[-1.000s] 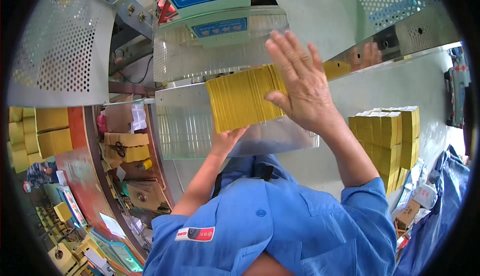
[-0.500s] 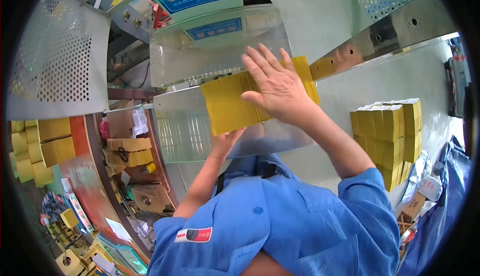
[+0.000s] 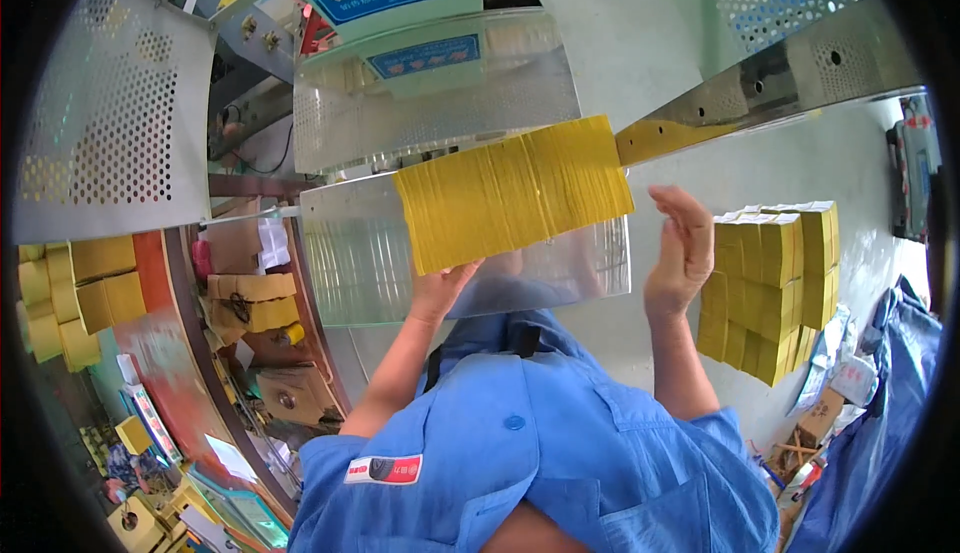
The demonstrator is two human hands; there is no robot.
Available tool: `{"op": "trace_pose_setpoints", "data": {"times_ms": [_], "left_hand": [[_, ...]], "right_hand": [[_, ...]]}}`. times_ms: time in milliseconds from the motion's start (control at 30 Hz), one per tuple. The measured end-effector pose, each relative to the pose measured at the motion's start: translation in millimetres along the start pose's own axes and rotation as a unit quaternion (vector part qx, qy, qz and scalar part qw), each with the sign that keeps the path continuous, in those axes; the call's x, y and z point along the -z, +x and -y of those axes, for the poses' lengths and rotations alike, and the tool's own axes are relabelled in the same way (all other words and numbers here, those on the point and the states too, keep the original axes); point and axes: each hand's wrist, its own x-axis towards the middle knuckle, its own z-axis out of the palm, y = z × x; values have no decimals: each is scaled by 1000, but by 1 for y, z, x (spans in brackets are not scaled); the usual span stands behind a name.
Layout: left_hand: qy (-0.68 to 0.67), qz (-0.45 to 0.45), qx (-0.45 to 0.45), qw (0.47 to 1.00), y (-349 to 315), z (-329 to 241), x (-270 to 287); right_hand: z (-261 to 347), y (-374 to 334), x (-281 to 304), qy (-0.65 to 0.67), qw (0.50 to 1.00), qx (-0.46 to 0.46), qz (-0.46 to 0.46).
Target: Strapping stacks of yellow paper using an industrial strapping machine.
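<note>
A long row of thin yellow paper sheets (image 3: 515,193), pressed together on edge, lies slanted across the shiny metal tray (image 3: 350,273) in front of me. My left hand (image 3: 445,288) is at its near left edge, holding it from the near side; part of the fingers is hidden beneath the paper. Just off the row's right end, my right hand (image 3: 680,248) is raised over the tray's right side. Its fingers are apart and slightly curved, the palm turned inward, with nothing in them.
A clear guard (image 3: 430,93) stands behind the paper, under a machine with a blue sign. A metal rail (image 3: 770,83) runs out to the right. Yellow bundles (image 3: 765,283) are stacked on the right. Left is a cluttered shelf (image 3: 255,303) beside a perforated panel (image 3: 110,123).
My right hand has lifted off the top of the yellow paper and moved right and toward me, uncovering the sheets. My left hand stays at the near edge.
</note>
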Motion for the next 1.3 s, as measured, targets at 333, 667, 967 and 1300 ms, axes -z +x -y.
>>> {"op": "trace_pose_setpoints", "data": {"times_ms": [333,667,967,1300], "left_hand": [[28,21,-45,998,2,-1,7],[-87,100,262,956,15,-80,65],[-168,95,298,935,21,-38,71],[-109,27,192,975,-18,-1,57]], "right_hand": [[-87,-17,-29,73,961,-226,139],[-21,6,-14,-122,948,-133,264],[-74,-16,-13,-42,934,-259,243],[-78,-15,-8,99,915,-326,214]]}}
